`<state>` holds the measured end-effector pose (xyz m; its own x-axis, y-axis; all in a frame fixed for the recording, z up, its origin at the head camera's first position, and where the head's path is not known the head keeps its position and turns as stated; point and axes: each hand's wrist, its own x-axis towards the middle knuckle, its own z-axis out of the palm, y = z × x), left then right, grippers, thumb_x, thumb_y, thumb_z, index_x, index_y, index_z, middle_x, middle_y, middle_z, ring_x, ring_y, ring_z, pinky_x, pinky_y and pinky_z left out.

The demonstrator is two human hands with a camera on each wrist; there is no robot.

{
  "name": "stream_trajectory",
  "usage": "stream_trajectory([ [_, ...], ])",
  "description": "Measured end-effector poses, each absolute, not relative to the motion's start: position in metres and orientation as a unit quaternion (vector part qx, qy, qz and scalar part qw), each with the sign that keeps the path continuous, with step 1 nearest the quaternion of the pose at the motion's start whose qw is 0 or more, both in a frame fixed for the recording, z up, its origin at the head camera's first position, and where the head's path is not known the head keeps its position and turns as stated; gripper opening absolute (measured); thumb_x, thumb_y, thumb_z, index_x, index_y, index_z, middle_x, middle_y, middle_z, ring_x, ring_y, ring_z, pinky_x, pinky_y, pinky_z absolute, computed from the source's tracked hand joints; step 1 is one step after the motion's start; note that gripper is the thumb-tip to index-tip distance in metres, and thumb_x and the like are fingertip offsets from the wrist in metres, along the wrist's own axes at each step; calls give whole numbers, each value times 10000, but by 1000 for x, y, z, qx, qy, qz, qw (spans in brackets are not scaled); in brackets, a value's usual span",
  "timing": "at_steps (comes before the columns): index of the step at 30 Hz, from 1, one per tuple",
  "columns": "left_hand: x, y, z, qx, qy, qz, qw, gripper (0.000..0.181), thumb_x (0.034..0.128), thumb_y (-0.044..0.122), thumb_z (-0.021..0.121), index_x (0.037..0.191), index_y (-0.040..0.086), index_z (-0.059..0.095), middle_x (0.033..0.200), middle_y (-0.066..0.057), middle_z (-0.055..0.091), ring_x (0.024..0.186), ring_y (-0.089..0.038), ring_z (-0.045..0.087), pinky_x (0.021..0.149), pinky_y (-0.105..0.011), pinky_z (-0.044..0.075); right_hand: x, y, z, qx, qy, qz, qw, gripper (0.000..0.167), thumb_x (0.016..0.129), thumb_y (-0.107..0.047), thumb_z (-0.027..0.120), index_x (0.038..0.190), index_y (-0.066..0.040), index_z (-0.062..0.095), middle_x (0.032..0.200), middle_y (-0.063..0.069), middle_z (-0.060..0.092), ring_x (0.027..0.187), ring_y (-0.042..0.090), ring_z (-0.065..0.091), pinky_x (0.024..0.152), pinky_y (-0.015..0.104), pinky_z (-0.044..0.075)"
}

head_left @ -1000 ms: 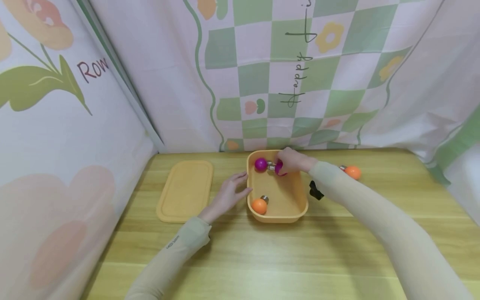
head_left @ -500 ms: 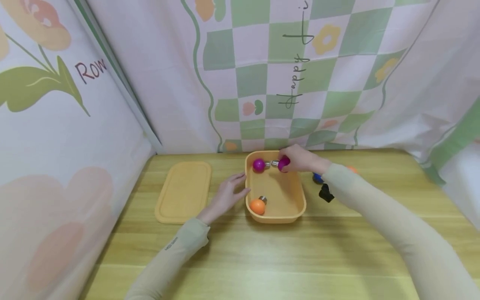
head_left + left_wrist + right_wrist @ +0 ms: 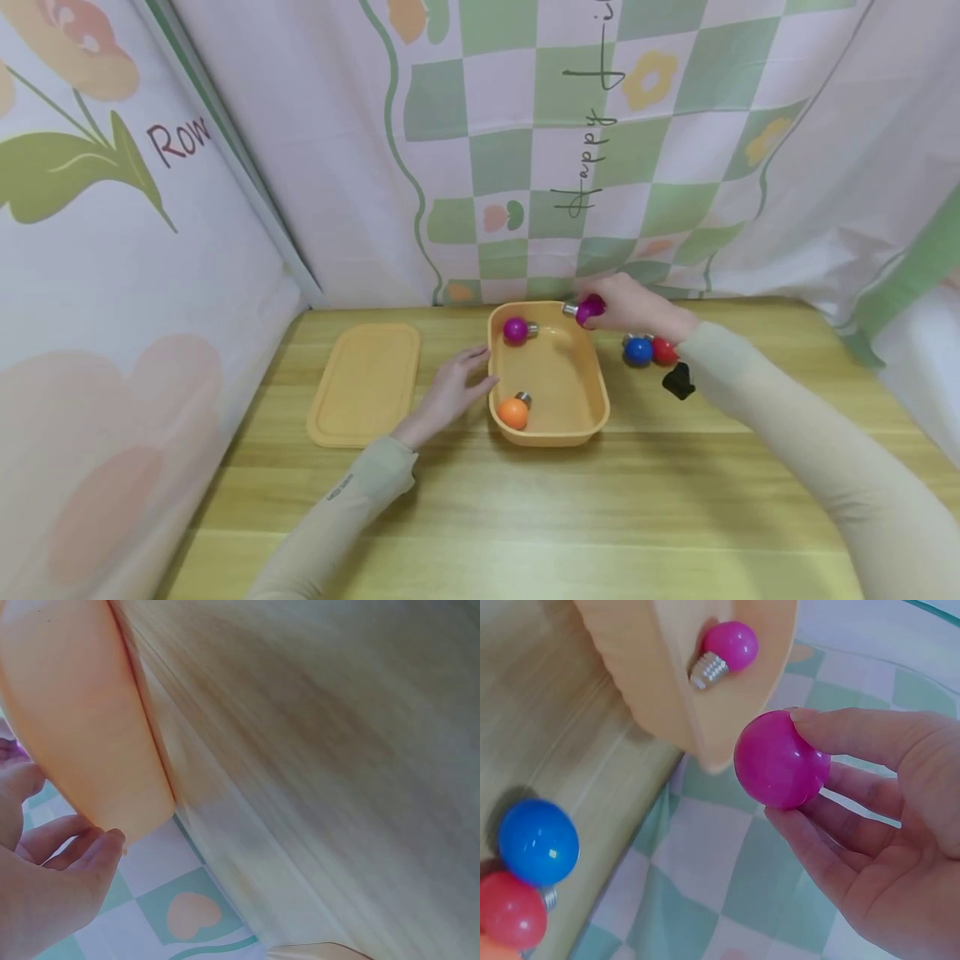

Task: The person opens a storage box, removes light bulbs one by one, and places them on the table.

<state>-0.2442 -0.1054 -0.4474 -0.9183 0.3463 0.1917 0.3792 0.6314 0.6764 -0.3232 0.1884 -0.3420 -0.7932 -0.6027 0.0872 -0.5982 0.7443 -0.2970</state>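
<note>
Between thumb and fingers my right hand [image 3: 633, 307] pinches a purple light bulb [image 3: 591, 311], its metal base pointing left, over the far right rim of the yellow box [image 3: 551, 383]; the right wrist view shows the round purple globe [image 3: 780, 761] up close. My left hand [image 3: 450, 387] rests against the box's left wall with fingers loosely extended; in the left wrist view its fingertips touch the wall [image 3: 82, 712]. Inside the box, another purple bulb [image 3: 516, 331] lies at the far left and an orange bulb [image 3: 514, 412] at the near left.
Right of the box, a blue bulb [image 3: 638, 351] and a red bulb [image 3: 664, 350] lie side by side on the wooden table [image 3: 525, 517]. An orange one [image 3: 496, 949] shows partly beside them in the right wrist view. The box's flat yellow lid [image 3: 365, 383] lies at left. A curtain hangs behind.
My right hand has lifted the purple bulb up from inside the box and moved right, to the far right rim. The blue and red bulbs have come into sight. My left hand has stayed put.
</note>
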Motion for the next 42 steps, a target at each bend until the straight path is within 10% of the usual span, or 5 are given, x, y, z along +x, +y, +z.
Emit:
stream_trajectory([
  [3, -244, -105, -448, -206, -901, -380, 27, 523, 939, 213, 675, 1367, -51, 531, 1480, -196, 505, 1382, -387, 476, 1190, -494, 377, -321, 196, -338, -309, 938, -159, 15, 436, 814, -58, 755, 1237, -60, 648, 918, 69, 699, 735, 154, 580, 660, 276, 512],
  [10, -244, -106, -448, -208, -901, -380, 28, 524, 943, 223, 671, 1368, -50, 531, 1481, -193, 504, 1382, -384, 476, 1189, -493, 379, -316, 217, -337, -295, 943, -152, 8, 186, 819, -85, 766, 981, -25, 697, 877, 91, 693, 757, 182, 589, 684, 308, 533],
  [42, -244, -106, -448, -222, -897, -379, 46, 509, 939, 204, 675, 1343, -76, 544, 1451, -225, 525, 1354, -397, 504, 1166, -487, 409, -315, 321, -363, -201, 967, -155, 33, 310, 814, -118, 768, 1030, 78, 662, 929, 224, 718, 867, 362, 685, 811, 545, 579],
])
